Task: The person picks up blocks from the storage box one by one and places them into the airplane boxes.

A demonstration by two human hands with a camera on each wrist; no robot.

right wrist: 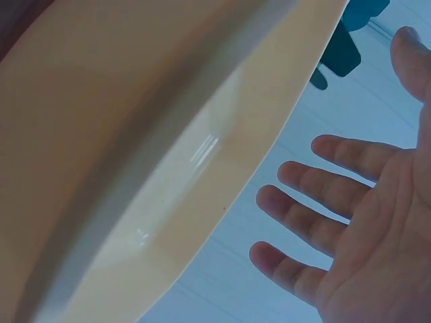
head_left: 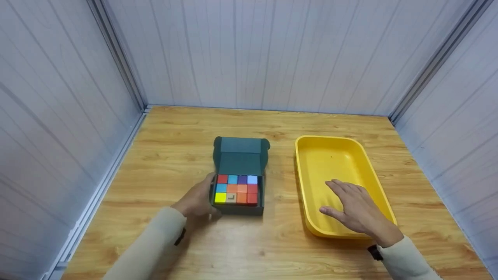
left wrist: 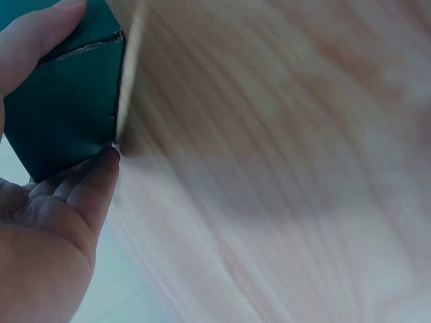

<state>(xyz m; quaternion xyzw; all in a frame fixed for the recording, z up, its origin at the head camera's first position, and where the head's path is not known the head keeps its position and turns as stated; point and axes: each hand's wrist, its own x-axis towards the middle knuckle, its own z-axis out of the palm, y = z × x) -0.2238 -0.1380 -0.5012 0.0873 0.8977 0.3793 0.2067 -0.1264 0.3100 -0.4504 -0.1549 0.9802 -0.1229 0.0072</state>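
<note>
A dark green cardboard box [head_left: 237, 210] stands on the table with its lid [head_left: 241, 162] raised at the back. Inside it several coloured cubes [head_left: 237, 189] lie in rows, in red, orange, blue, purple and yellow, one with a grey mark. My left hand [head_left: 200, 198] grips the box at its left side. In the left wrist view, its thumb [left wrist: 42, 39] lies on one face and its fingers [left wrist: 91, 188] along another. Over the near part of a yellow tray [head_left: 301, 186] hovers my right hand [head_left: 356, 208], fingers spread and nothing held. The right wrist view shows its bare palm [right wrist: 387, 242].
The tray stands to the right of the box, with a strip of wooden table [head_left: 278, 217] between them. Pale panelled walls [head_left: 249, 54] enclose the table at the back and on both sides.
</note>
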